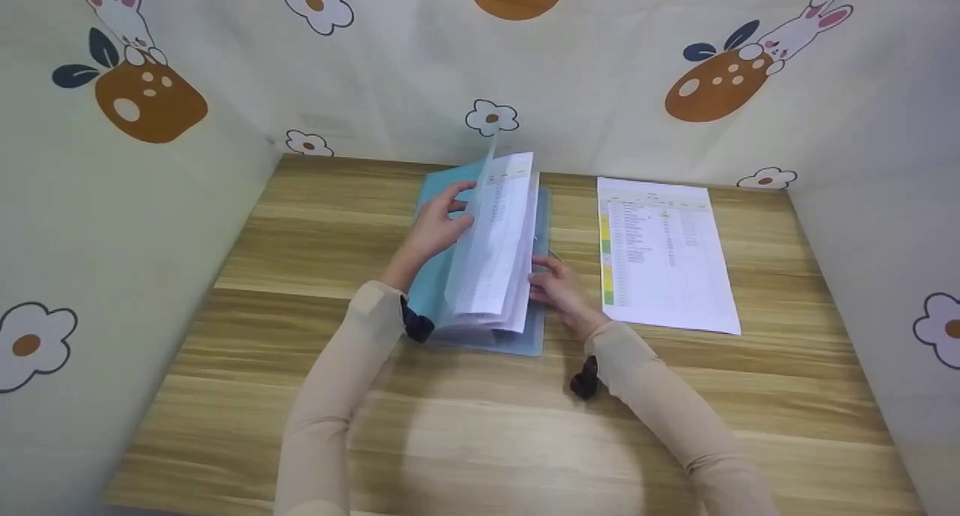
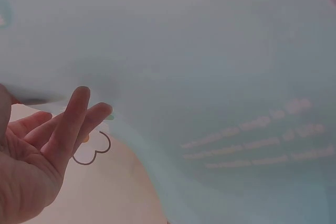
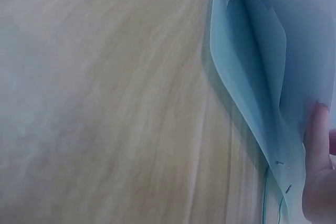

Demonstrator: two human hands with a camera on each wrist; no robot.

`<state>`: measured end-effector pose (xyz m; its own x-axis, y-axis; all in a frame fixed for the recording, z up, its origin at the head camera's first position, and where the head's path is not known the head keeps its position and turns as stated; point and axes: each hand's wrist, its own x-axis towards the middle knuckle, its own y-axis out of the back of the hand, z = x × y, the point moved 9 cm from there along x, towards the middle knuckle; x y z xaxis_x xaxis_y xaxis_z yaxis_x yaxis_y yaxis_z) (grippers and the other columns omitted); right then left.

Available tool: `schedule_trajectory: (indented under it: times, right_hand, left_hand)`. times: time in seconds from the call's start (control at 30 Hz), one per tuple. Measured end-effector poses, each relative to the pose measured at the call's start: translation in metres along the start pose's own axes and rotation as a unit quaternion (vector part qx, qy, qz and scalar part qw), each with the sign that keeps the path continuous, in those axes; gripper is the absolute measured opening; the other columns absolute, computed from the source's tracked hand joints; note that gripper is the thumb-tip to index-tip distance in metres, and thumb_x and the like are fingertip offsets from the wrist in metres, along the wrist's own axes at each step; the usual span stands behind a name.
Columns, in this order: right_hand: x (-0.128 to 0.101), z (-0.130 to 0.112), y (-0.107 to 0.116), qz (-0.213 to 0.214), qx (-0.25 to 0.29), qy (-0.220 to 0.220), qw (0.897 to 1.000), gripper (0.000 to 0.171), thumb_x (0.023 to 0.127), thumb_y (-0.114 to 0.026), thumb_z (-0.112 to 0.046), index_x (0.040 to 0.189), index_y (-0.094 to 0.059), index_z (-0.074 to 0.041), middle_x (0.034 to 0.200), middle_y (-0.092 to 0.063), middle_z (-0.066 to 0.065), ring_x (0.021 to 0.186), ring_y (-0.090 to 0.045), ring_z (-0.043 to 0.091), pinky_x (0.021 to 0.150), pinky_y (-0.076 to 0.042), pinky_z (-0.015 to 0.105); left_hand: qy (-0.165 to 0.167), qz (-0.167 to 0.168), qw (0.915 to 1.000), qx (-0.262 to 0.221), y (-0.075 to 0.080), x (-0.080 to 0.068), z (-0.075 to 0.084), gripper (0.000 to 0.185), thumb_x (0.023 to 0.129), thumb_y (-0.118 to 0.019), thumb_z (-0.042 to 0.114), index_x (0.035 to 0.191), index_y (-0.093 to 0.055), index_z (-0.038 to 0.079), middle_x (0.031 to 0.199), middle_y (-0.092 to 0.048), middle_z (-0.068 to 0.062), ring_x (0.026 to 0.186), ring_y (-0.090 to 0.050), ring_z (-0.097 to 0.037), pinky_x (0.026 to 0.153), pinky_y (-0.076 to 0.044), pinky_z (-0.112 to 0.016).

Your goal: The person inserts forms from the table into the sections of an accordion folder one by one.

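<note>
A light blue folder [image 1: 437, 276] lies open on the table, its translucent leaf and several printed sheets [image 1: 510, 235] standing partly raised from it. My left hand [image 1: 442, 220] is at the left face of the raised translucent leaf, fingers spread and extended. In the left wrist view, that hand [image 2: 52, 150] appears beside the pale blue plastic, thumb partly cut off. At the right edge of the sheets, my right hand [image 1: 559, 287] pinches them near their lower half. The right wrist view has a fingertip of the right hand [image 3: 317, 145] against the blue translucent plastic [image 3: 252, 77].
Right of the folder, a loose printed sheet [image 1: 664, 268] with a yellow and green left margin lies flat on the wooden table [image 1: 480, 418]. A patterned cloth [image 1: 405, 73] rises behind the table and along both sides. Black wrist devices [image 1: 418, 325] are worn at both sleeves.
</note>
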<state>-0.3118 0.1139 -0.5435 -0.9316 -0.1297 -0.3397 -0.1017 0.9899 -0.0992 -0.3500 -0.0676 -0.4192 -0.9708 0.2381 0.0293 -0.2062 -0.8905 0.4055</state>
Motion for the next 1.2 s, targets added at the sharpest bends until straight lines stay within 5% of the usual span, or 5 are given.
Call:
schedule_trajectory:
  times: [0.53,0.77,1.0,1.2]
  right_hand:
    - [0.004,-0.005,-0.010,0.000,-0.012,0.023,1.000,0.043,0.081,-0.046,0.008,0.124,-0.041,0.009,0.083,-0.058,0.014,0.074,-0.057,0.017,0.067,-0.049,0.029]
    - [0.004,-0.004,-0.009,0.005,-0.010,0.024,1.000,0.041,0.082,-0.048,0.008,0.123,-0.042,0.009,0.091,-0.059,0.018,0.078,-0.058,0.019,0.068,-0.049,0.029]
    - [0.008,0.000,0.001,0.005,-0.032,0.022,0.999,0.038,0.082,-0.053,0.002,0.119,-0.049,0.006,0.095,-0.060,0.019,0.081,-0.060,0.021,0.070,-0.048,0.029]
    - [0.021,0.006,0.028,-0.013,0.001,0.020,1.000,0.039,0.078,-0.063,-0.009,0.115,-0.054,0.002,0.090,-0.063,0.014,0.078,-0.063,0.020,0.067,-0.049,0.026]
  left_hand:
    - [-0.016,0.012,0.9997,0.011,0.002,0.000,0.003,0.048,0.082,-0.047,0.006,0.130,-0.041,0.012,0.123,-0.048,-0.010,0.106,-0.050,-0.019,0.075,-0.046,-0.034]
    - [-0.015,0.013,0.9998,0.005,0.003,-0.001,0.003,0.047,0.083,-0.047,0.006,0.130,-0.042,0.012,0.121,-0.050,-0.011,0.105,-0.051,-0.019,0.075,-0.046,-0.035]
    - [-0.009,0.012,0.9998,0.010,0.002,-0.001,0.002,0.048,0.083,-0.048,0.007,0.130,-0.042,0.014,0.120,-0.050,-0.011,0.104,-0.051,-0.019,0.074,-0.046,-0.034]
    - [-0.007,0.013,0.9998,0.009,0.002,-0.002,0.002,0.048,0.083,-0.048,0.008,0.130,-0.041,0.014,0.121,-0.049,-0.011,0.104,-0.051,-0.020,0.073,-0.047,-0.035]
